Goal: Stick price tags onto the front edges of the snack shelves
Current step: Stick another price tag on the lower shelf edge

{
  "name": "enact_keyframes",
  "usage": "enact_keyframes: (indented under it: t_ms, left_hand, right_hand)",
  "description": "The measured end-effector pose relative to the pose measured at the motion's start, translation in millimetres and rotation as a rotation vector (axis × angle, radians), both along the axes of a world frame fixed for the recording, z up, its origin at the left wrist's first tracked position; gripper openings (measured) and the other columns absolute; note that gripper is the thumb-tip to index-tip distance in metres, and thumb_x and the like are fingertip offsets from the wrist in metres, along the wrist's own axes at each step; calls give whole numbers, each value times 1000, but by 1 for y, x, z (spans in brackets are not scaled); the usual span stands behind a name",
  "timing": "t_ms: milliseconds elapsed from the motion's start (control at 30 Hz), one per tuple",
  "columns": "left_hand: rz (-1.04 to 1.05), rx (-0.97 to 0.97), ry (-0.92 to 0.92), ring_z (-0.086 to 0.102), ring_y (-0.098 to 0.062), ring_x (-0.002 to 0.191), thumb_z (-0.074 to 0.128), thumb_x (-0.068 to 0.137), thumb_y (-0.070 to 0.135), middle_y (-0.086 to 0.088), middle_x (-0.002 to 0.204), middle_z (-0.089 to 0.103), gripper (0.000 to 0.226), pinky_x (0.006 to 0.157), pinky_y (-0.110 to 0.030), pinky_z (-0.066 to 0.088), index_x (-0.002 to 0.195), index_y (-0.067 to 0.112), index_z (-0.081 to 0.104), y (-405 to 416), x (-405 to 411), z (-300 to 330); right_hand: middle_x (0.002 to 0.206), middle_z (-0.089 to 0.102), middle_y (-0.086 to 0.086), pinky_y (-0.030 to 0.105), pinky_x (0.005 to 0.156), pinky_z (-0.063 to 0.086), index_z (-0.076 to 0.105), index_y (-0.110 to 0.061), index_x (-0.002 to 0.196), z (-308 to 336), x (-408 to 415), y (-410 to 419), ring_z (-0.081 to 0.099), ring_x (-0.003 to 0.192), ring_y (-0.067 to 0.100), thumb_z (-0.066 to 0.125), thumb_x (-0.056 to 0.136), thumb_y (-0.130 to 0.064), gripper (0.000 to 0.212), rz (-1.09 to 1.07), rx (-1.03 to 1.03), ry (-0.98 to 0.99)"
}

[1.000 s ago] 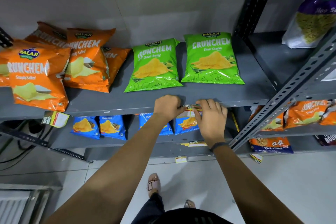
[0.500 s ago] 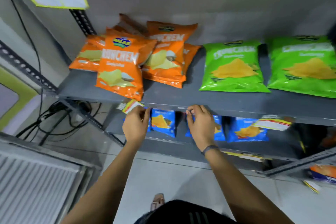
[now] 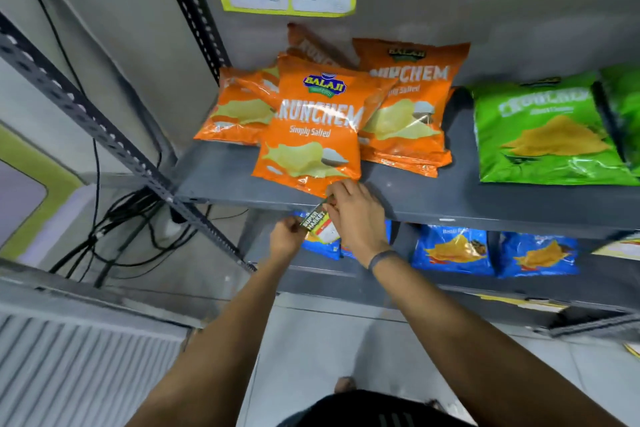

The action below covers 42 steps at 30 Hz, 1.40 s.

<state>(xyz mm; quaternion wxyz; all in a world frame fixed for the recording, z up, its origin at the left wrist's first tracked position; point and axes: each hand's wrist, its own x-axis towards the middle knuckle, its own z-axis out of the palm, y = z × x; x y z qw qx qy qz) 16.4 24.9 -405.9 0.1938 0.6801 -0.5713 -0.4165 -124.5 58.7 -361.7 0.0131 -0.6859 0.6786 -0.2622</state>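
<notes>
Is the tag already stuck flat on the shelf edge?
No, the tag hangs tilted below the shelf edge, held between both hands.

Both hands hold a price tag [image 3: 317, 222] at the front edge of a grey shelf [image 3: 450, 208]: left hand [image 3: 286, 236] below it, right hand [image 3: 356, 215] above. Orange chip bags [image 3: 311, 128] lie just behind the edge, green bags [image 3: 543, 132] further right.

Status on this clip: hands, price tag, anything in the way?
Both hands, left and right, pinch the price tag at the shelf's front edge. Orange Crunchem bag overhangs just above.
</notes>
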Motion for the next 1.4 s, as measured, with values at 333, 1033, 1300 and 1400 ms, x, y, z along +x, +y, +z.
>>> enact_keyframes:
  t_ms: [333, 1033, 1300, 1400]
  left_hand:
    - [-107, -134, 169, 49, -21, 60, 54, 85, 34, -9, 59, 53, 32, 59, -34, 48, 59, 16, 50, 10, 9, 20]
    - [-634, -558, -894, 67, -32, 82, 45, 94, 44, -11, 89, 73, 40, 57, -26, 34, 89, 12, 69, -24, 22, 24]
    - [-642, -615, -904, 68, -32, 76, 48, 94, 42, -10, 82, 74, 37, 55, -24, 32, 89, 13, 71, -28, 26, 24]
    - [-625, -635, -888, 67, -32, 68, 52, 93, 37, -10, 75, 74, 31, 49, -20, 26, 83, 12, 68, -30, 27, 28]
  right_hand:
    - [103, 66, 7, 35, 67, 45, 62, -15, 93, 9, 3, -14, 58, 97, 29, 62, 86, -21, 10, -29, 129, -128]
    - [29, 46, -4, 12, 44, 19, 49, -17, 34, 4, 23, 2, 43, 26, 12, 76, 24, -5, 32, -138, 228, 487]
    - [33, 50, -2, 14, 43, 19, 52, -17, 39, 1, 19, 4, 46, 28, 14, 85, 34, -12, 34, -156, 271, 454]
    - [49, 64, 2, 18, 45, 27, 61, -17, 54, 3, 14, 5, 61, 43, 21, 84, 57, -26, 25, -181, 264, 366]
